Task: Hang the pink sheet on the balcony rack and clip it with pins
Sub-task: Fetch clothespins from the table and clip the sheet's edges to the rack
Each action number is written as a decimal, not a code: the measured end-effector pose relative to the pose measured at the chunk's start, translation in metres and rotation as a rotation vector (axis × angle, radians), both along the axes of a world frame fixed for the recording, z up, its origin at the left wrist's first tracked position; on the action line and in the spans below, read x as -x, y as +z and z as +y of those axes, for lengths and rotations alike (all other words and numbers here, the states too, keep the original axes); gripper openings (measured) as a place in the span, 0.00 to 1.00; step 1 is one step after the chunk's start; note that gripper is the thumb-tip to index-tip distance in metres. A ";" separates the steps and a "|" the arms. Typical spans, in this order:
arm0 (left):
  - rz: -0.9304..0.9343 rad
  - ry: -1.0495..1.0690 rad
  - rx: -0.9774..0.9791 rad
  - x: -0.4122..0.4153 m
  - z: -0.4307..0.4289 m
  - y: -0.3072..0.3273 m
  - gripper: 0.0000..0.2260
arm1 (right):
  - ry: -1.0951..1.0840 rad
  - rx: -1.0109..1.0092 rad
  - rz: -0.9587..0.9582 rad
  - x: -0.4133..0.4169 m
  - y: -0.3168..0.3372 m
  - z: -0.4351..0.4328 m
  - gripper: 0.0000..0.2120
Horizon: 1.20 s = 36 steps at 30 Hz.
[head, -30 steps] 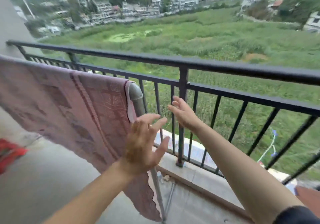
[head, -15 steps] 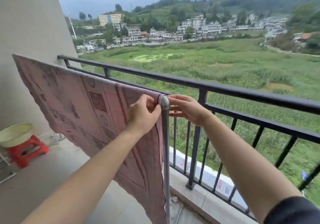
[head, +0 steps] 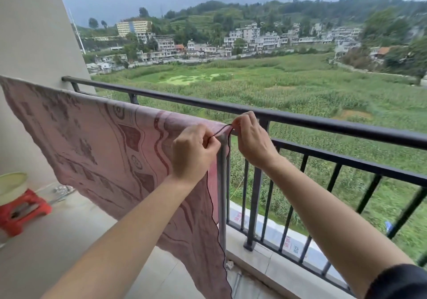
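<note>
- head view: the pink sheet (head: pixel 104 141) hangs over the rack (head: pixel 222 183), at its right end.
- left hand (head: pixel 194 153) pinches the sheet's dark edge.
- right hand (head: pixel 251 139) pinches the same edge, beside the railing (head: pixel 323 123).

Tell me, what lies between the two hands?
In the head view, the pink patterned sheet's dark edge and the grey metal rack post lie between left hand and right hand.

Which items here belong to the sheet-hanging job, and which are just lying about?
In use: pink sheet, rack pole, left hand, right hand.
Lying about: red stool, pale basin, balcony railing.
</note>
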<state>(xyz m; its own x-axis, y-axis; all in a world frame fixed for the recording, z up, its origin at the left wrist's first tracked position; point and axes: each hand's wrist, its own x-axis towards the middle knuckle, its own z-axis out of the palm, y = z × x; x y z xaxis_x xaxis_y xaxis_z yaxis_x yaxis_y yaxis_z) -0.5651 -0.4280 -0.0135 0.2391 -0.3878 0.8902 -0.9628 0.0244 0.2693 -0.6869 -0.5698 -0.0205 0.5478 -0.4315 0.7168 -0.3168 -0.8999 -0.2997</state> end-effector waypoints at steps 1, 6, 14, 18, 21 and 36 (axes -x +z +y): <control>-0.074 -0.015 -0.095 0.003 0.002 -0.014 0.03 | -0.014 -0.007 0.053 0.002 -0.013 0.003 0.12; 0.105 -0.138 -0.391 0.008 0.006 -0.058 0.03 | -0.007 -0.233 0.139 -0.007 -0.024 0.013 0.12; -0.006 -0.404 -0.441 0.026 0.008 -0.069 0.05 | -0.279 -0.339 0.247 0.081 -0.069 0.007 0.13; -0.125 -0.548 -0.539 0.065 -0.001 -0.123 0.09 | -0.530 -0.440 0.311 0.169 -0.139 0.042 0.15; -0.147 -0.674 -0.656 0.108 -0.007 -0.167 0.13 | -0.730 -0.515 0.352 0.240 -0.184 0.095 0.16; -0.682 -1.098 -1.084 0.453 0.056 -0.275 0.28 | -1.557 -1.018 0.160 0.548 -0.280 0.382 0.19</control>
